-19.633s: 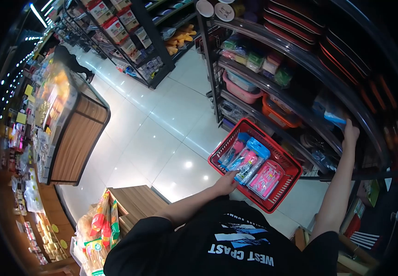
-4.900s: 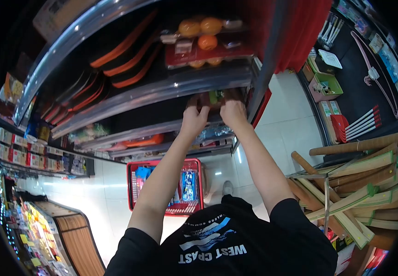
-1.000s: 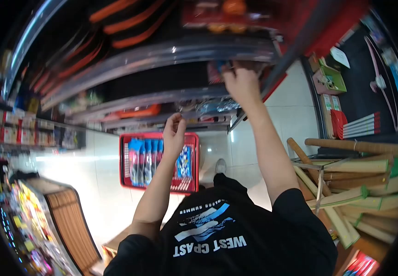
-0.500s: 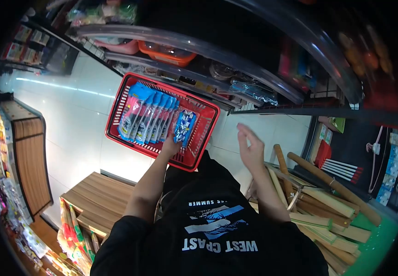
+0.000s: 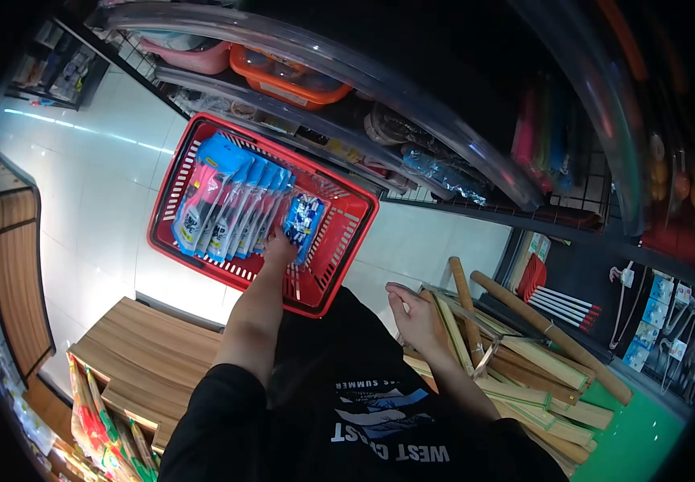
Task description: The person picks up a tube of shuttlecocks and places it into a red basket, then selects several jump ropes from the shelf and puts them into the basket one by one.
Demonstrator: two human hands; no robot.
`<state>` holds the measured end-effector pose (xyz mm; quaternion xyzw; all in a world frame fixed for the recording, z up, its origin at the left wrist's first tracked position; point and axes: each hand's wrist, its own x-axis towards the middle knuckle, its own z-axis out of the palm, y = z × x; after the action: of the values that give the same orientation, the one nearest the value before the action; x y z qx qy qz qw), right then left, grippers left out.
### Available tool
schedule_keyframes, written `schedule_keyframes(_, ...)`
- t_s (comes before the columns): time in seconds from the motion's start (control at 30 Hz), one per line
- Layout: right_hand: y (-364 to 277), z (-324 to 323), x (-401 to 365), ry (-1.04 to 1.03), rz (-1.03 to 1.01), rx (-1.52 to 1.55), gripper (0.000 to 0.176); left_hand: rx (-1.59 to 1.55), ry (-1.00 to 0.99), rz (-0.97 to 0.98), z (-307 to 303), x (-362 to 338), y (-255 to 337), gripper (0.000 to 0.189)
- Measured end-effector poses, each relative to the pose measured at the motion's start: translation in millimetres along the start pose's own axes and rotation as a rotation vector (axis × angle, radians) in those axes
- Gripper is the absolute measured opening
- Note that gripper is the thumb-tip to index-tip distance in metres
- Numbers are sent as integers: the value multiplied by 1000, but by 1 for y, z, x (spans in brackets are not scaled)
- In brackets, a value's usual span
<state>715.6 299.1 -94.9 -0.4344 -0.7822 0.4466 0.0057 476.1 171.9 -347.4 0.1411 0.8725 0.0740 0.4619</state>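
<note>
A red shopping basket (image 5: 346, 241) sits low in front of me, tilted in view. Inside stand several clear packs (image 5: 223, 201) with blue tops, the outermost showing something pink. Beside them lies a blue-and-white packet (image 5: 306, 221). My left hand (image 5: 281, 247) reaches over the near rim, fingers drawn in between the last clear pack and the packet; what they grip is partly hidden. To the right of the basket, my right hand (image 5: 416, 320) hangs in the air, holding nothing, thumb and fingers apart.
Shelves with an orange basin (image 5: 290, 84) and a pink basin (image 5: 187, 55) run beyond the basket. Wooden poles and slats (image 5: 536, 365) lean at my right. A wood-grain stand (image 5: 159, 353) is at left. White-handled tools (image 5: 564, 308) and hangers (image 5: 625, 277) are further right.
My right hand has dropped lower and nearer my body. The basket has shifted left in view as the camera moved, with my left hand still inside it.
</note>
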Motion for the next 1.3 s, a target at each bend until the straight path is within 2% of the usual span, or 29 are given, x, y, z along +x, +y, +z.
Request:
schedule_keyframes(0.1, 1, -3, 7, -7, 0, -12, 22, 75, -58, -53, 3, 11, -2, 63)
schedule_keyframes(0.17, 4, -4, 7, -7, -8, -22, 21, 76, 11, -17, 13, 20, -12, 57)
schedule_keyframes(0.23, 6, -2, 10, 23, -30, 44, 21, -132, -154, 124, -4, 17, -13, 53)
schedule_keyframes(0.3, 3, -3, 12, 4, -29, 68, 21, -207, -92, 132, -10, 4, -18, 50)
schedule_keyframes(0.37, -3, -4, 15, -11, -30, 92, 21, -555, -165, 212, -12, -4, -30, 41)
schedule_keyframes(0.43, -7, -2, 17, -125, -9, 143, 25, -717, -281, 185, -72, -82, 1, 25)
schedule_keyframes(0.47, -10, 2, 18, -103, -17, 165, 25, -738, -327, 153, -90, -106, 9, 19)
schedule_keyframes(0.5, -13, 5, 20, -153, -49, 185, 27, -925, -433, 276, -73, -96, -16, 23)
schedule_keyframes(0.53, -14, 8, 22, -195, -79, 201, 30, -914, -349, 344, -103, -145, 10, 29)
schedule_keyframes(0.57, -13, 11, 25, -259, -86, 211, 42, -931, -402, 245, -123, -176, 25, 32)
schedule_keyframes(0.63, -21, 14, 24, -286, -99, 272, 58, -1077, -409, 332, -121, -197, 28, 34)
schedule_keyframes(0.67, -29, 13, 25, -239, -102, 286, 58, -1064, -410, 365, -131, -216, 39, 31)
schedule_keyframes(0.73, -47, 4, 22, -376, -129, 470, 70, -1059, -373, 473, -135, -236, 49, 30)
schedule_keyframes(0.83, -69, -15, 16, -262, -188, 545, 71, -1033, -387, 560, -147, -263, 80, 30)
schedule_keyframes(0.97, -75, -52, 16, -32, -210, 691, 64, -994, -298, 731, -160, -278, 136, 29)
schedule_keyframes(1.03, -74, -76, 18, 35, -197, 670, 63, -904, -318, 808, -166, -275, 164, 27)
schedule_keyframes(1.1, -75, -100, 22, 206, -317, 671, 70, -861, -319, 863, -171, -276, 196, 26)
schedule_keyframes(1.17, -82, -131, 27, 281, -338, 618, 69, -804, -316, 967, -178, -277, 229, 25)
schedule_keyframes(1.23, -92, -166, 31, 322, -243, 471, 68, -779, -306, 1008, -184, -271, 261, 25)
schedule_keyframes(1.27, -101, -181, 32, 428, -281, 394, 68, -770, -299, 1034, -187, -269, 278, 25)
schedule_keyframes(1.3, -98, -187, 45, 439, -285, 400, 68, -759, -299, 1043, -191, -271, 296, 25)
